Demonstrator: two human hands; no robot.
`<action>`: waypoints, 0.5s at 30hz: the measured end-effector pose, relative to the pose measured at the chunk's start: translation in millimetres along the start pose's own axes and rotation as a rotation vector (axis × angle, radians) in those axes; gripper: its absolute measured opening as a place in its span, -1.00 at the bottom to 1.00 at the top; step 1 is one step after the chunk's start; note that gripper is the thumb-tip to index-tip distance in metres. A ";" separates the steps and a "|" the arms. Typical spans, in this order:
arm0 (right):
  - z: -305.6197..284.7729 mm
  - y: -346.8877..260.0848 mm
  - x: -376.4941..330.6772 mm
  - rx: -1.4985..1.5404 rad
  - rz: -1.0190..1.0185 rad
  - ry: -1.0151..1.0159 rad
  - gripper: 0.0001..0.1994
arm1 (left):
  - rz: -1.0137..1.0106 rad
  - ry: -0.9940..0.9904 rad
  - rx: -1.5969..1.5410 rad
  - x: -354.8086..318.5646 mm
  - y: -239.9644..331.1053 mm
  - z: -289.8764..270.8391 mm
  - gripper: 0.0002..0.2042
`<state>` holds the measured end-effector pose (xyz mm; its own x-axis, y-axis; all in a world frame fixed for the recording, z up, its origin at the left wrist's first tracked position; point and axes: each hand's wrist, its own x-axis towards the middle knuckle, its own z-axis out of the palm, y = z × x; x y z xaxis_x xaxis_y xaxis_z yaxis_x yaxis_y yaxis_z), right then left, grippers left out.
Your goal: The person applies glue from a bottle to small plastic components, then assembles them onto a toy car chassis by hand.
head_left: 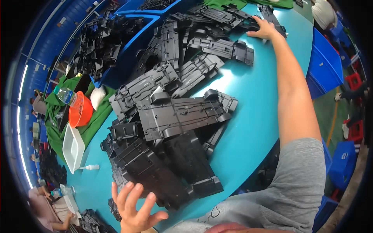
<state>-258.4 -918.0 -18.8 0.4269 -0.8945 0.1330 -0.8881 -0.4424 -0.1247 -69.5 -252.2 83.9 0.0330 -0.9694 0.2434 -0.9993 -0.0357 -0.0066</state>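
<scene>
Black moulded plastic chassis-like parts (pixel 178 116) lie heaped across the turquoise table, overlapping at many angles. My left hand (pixel 136 209) is raised at the near edge of the heap, fingers spread and nothing in them. Just beyond its fingertips lies a large dark part (pixel 147 167). Stretched out to the far right, my right hand (pixel 266 31) has its thumb and forefinger apart. It is beside a narrow black part (pixel 270 15) at the table's far end, and its other fingers are partly hidden.
A blue bin (pixel 136 37) piled with black parts stands at the far left. Left of the heap, an orange bowl (pixel 81 110), a white tray (pixel 74 149) and a small white bottle (pixel 92 167) sit near green cloth (pixel 56 128). Another blue bin (pixel 322 62) stands right; a co-worker (pixel 46 206) is lower left.
</scene>
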 end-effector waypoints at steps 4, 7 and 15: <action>0.2 -33.3 -22.3 0.077 -0.112 0.035 -0.14 | -0.062 0.008 0.084 -12.0 3.4 -6.3 -0.36; -2.6 -27.2 -53.7 0.143 -0.181 0.085 -0.27 | -0.055 0.120 0.041 -16.1 10.3 -5.5 -0.46; -33.6 -92.7 -191.3 0.356 -0.245 0.069 -0.47 | -0.026 0.190 0.073 -40.9 42.4 -30.5 -0.48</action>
<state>-263.4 -703.7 0.3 0.5947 -0.7590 0.2649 -0.6426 -0.6468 -0.4107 -113.6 -206.7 103.3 0.0486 -0.9050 0.4225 -0.9942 -0.0846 -0.0668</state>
